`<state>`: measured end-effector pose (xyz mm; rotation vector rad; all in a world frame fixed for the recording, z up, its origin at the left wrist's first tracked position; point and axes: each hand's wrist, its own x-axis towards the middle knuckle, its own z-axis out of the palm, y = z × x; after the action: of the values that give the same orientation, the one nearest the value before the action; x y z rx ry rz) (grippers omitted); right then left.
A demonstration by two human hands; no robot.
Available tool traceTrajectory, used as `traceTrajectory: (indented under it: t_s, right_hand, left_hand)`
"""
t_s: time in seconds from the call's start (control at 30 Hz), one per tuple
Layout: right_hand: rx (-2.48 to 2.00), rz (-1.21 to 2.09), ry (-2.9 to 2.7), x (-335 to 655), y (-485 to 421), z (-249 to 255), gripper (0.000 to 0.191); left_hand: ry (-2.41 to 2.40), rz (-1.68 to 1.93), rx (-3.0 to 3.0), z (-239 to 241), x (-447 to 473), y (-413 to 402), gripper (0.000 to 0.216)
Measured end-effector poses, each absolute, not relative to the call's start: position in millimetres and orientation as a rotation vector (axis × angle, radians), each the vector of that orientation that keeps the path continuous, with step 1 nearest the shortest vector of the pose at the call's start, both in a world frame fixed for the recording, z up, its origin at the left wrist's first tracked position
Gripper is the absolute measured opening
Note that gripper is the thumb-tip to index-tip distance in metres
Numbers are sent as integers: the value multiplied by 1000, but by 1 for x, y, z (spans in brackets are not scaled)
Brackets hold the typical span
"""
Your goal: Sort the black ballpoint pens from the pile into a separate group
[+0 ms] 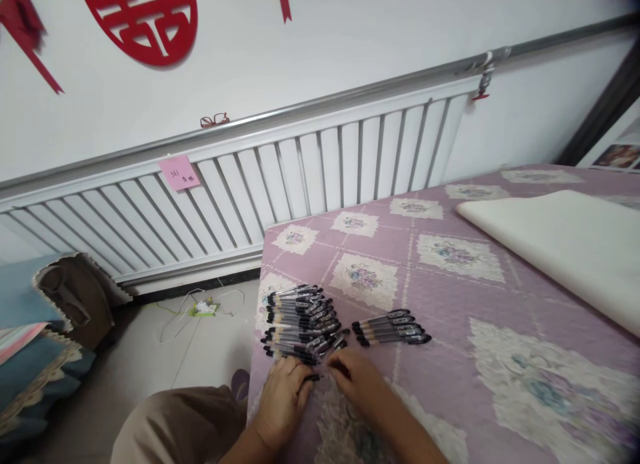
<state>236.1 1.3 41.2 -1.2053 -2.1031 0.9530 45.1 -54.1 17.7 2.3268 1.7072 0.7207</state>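
A large pile of pens (300, 317) with clear barrels and black caps lies at the corner of the covered table. To its right, a smaller row of similar pens (390, 327) is laid side by side. My left hand (286, 392) is closed just below the pile, and the black end of a pen (313, 377) sticks out by its thumb. Close to the pile's lower right edge, my right hand (356, 379) has its fingertips pinched together. Whatever those fingertips hold, if anything, is too small to make out.
A purple patterned cloth (370, 277) covers the table, with a folded cream sheet (560, 244) at the right. Behind stands a white radiator (310, 171) bearing a pink note (179, 173); glasses (215, 120) rest on the pipe above. A cable and green item (205, 309) lie on the floor.
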Motion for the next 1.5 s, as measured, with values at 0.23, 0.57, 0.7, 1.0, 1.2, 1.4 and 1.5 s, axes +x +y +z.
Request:
traceTrajectory:
  t_s: [0.23, 0.57, 0.7, 1.0, 1.2, 1.4, 1.5]
  right_hand:
    - [-1147, 1267, -1877, 234, 2, 43, 16]
    - [-1125, 1273, -1897, 227, -5, 41, 17]
    - [-1144, 1263, -1912, 226, -6, 41, 17]
    - [-1226, 1009, -2147, 227, -7, 40, 19]
    - [-1358, 750, -2319, 225, -11, 42, 19]
    - [-1412, 729, -2182, 229, -11, 49, 15]
    - [-1371, 786, -2056, 231, -10, 49, 28]
  left_hand:
    - [1693, 720, 2333, 20, 44, -57, 22]
    - [1671, 727, 2394, 27, 46, -59, 24]
    - [1658, 700, 2370, 26, 46, -59, 23]
    - [1744, 720, 2417, 18, 47, -56, 28]
    - [1808, 787, 2440, 10, 48, -54, 34]
    - [1725, 839, 2409, 12, 44, -57, 23]
    - [1675, 898, 2351, 13, 40, -57, 18]
